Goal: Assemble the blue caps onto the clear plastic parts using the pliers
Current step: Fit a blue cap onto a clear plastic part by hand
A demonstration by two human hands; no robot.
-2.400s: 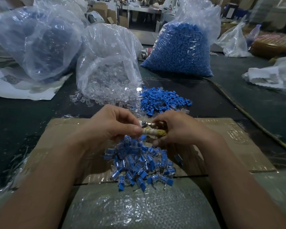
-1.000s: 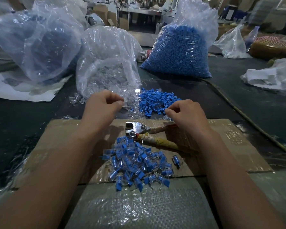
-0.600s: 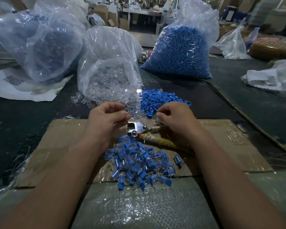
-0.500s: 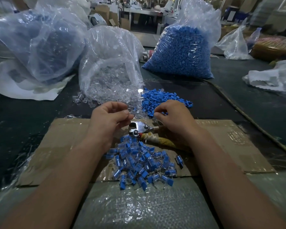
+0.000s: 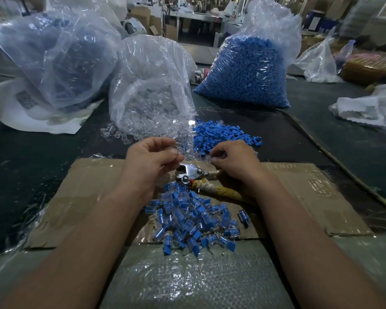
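Note:
My left hand (image 5: 151, 160) and my right hand (image 5: 234, 159) hover close together just above the pliers (image 5: 191, 172), which lie on the cardboard with their tape-wrapped handles running under my right wrist. My left fingers pinch a small clear plastic part (image 5: 183, 153). In the tips of my right fingers is a small blue cap (image 5: 204, 156), partly hidden. A pile of finished blue-and-clear parts (image 5: 194, 217) lies in front of the pliers. Loose blue caps (image 5: 223, 134) and loose clear parts (image 5: 129, 134) lie just beyond my hands.
A cardboard sheet (image 5: 310, 197) covers the dark table. An open bag of clear parts (image 5: 152, 90) stands behind my left hand and a full bag of blue caps (image 5: 247, 70) behind my right. A big bag (image 5: 54, 59) sits far left, white bags (image 5: 370, 108) far right.
My right hand has let go of the pliers, which now lie on the cardboard. Both hands reached to the loose piles, then drew back together over the plier jaws.

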